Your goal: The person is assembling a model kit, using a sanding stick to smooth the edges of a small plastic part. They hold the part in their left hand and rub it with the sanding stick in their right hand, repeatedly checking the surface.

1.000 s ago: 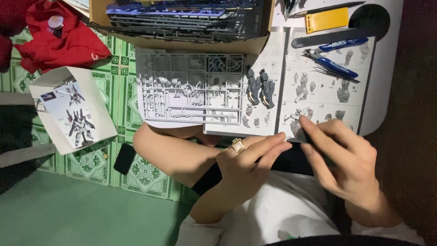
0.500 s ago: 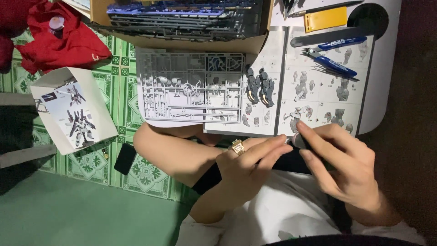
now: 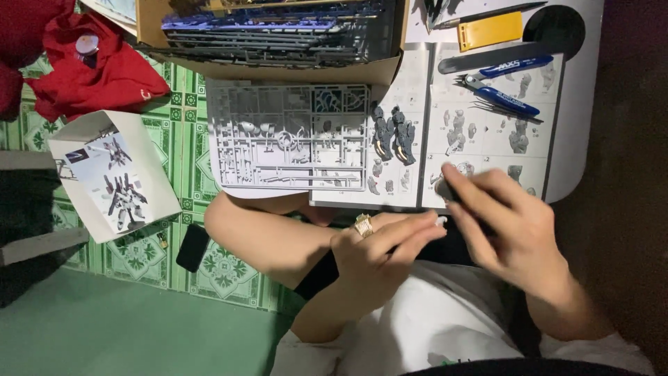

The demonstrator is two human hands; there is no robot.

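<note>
Pinching small grey part (image 3: 445, 191) in right hand (image 3: 511, 233), left hand (image 3: 379, 254) just beside

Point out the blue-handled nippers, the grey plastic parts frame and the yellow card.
Blue-handled nippers (image 3: 506, 99): head view, on the lower handle.
Grey plastic parts frame (image 3: 289, 137): head view, middle of the grid.
Yellow card (image 3: 490, 30): head view, its centre.

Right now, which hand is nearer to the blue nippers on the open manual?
The right hand. It lies just below the blue nippers, over the manual's lower edge. The left hand is farther, lower and to the left of them.
</note>
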